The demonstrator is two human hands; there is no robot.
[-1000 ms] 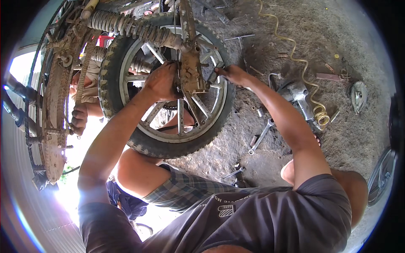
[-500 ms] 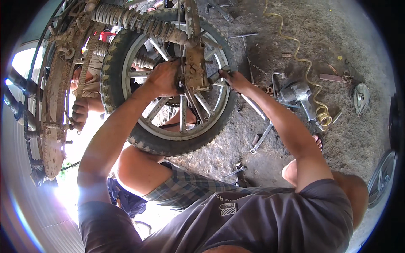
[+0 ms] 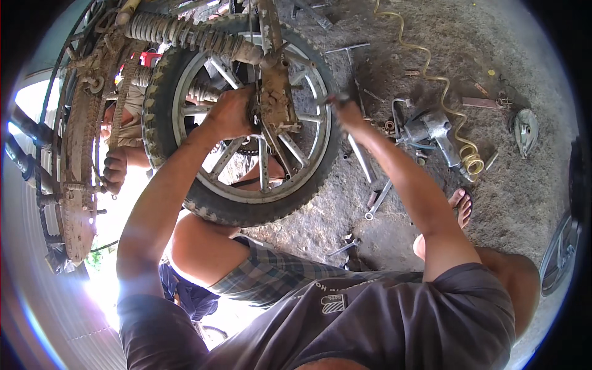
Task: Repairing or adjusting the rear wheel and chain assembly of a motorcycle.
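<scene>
Head view: right hand (image 3: 350, 115), fingers wrapped round a blurred hammer-like tool (image 3: 333, 98), has swung right; the gap to the muddy swingarm end (image 3: 277, 102) widened, so no contact now. Left hand (image 3: 232, 114) left of it, at the cast-spoke motorcycle wheel's (image 3: 264, 172) centre; fingertips hidden, grip undetermined.

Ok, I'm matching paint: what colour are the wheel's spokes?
The spokes are silvery grey, clearest in the head view.

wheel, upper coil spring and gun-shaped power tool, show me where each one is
Wheel (image 3: 264, 168), head view: on one pale spoke.
Upper coil spring (image 3: 186, 36), head view: on its middle coils.
Gun-shaped power tool (image 3: 437, 127), head view: on its grey body.
</scene>
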